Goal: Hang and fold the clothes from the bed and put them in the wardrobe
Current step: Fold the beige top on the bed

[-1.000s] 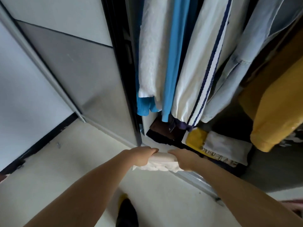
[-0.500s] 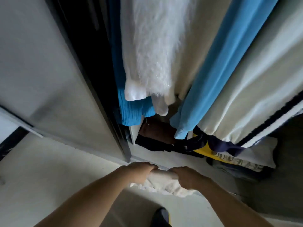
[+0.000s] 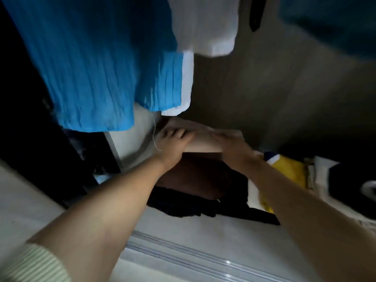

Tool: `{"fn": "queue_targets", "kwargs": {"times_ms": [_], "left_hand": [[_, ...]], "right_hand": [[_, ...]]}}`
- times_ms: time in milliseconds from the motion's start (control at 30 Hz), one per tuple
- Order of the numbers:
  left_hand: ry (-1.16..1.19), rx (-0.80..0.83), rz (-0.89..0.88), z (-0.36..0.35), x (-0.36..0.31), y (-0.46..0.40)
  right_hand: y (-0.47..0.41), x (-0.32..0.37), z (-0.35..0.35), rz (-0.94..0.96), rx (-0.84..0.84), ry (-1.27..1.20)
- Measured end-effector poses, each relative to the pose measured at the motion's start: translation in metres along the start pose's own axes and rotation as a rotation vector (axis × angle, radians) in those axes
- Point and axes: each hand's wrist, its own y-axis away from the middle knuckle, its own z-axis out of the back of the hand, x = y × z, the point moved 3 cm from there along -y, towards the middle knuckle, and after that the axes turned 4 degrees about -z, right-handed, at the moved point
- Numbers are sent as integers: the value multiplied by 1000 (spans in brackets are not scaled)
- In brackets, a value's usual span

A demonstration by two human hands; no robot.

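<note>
Folded cream garment atop the brown folded stack, left hand and right hand pressing flat-fingered on its ends.

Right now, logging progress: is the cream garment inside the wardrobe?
Inside: the cream garment, folded, lies on the brown pile, both hands on it.

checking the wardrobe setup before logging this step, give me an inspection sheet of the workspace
surface: pale wardrobe floor with a sliding-door track in front
job's things: folded cream garment lying on the brown folded garment
clutter: dark clothes, yellow garment and a black-and-white item stacked to the right
grippers: left hand and right hand rest on the cream garment; blur hides the fingers
cables: nothing seen; a loose thread hangs nearby
surroundings: blue pleated garment and white garment hang overhead
</note>
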Motion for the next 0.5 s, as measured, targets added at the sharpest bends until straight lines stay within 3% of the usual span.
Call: {"fn": "queue_targets", "kwargs": {"times_ms": [67,133,167,300,500], "left_hand": [[-22,230,44,-37,7,11],[33,510,96,-91,5,40],[68,562,122,-115,-1,55],[82,474,201,-146,-6,70],[99,663,179,-136,2,73]], "right_hand": [[7,0,-45,-48,34,135],[24,1,-108,-82,214,144],[33,1,-131,-103,298,130],[35,-2,-168,-129,292,124],[47,7,-147,-169,512,176]]}}
